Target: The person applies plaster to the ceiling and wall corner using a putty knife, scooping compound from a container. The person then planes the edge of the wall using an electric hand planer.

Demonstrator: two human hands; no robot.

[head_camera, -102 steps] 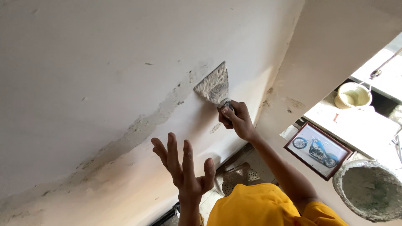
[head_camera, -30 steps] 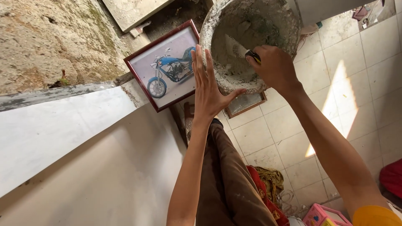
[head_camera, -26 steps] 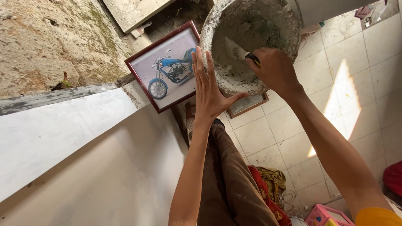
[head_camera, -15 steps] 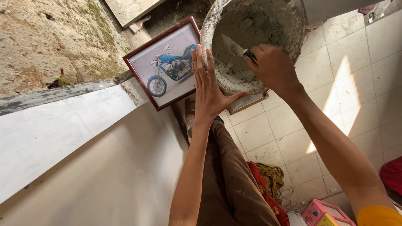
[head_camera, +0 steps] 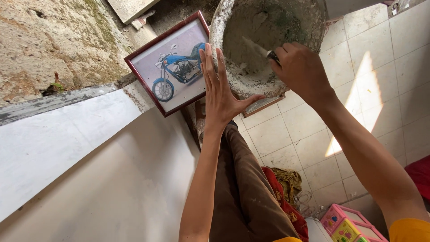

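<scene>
A red-framed picture of a blue motorcycle (head_camera: 172, 67) leans just left of my left hand (head_camera: 221, 87), which lies flat and open-fingered against the rim of the round, plaster-caked grey bucket (head_camera: 268, 45). My right hand (head_camera: 300, 69) reaches into the bucket, its grip closed round the dark handle of a plaster-smeared metal putty knife (head_camera: 260, 49).

Grey plaster-caked bucket (head_camera: 233, 67), red-framed picture (head_camera: 172, 67)

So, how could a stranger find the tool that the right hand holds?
Look in the round, plaster-crusted bucket at the top of the view. The right hand grips a putty knife there, its pale blade pointing into the bucket; it is the only tool there.
</scene>
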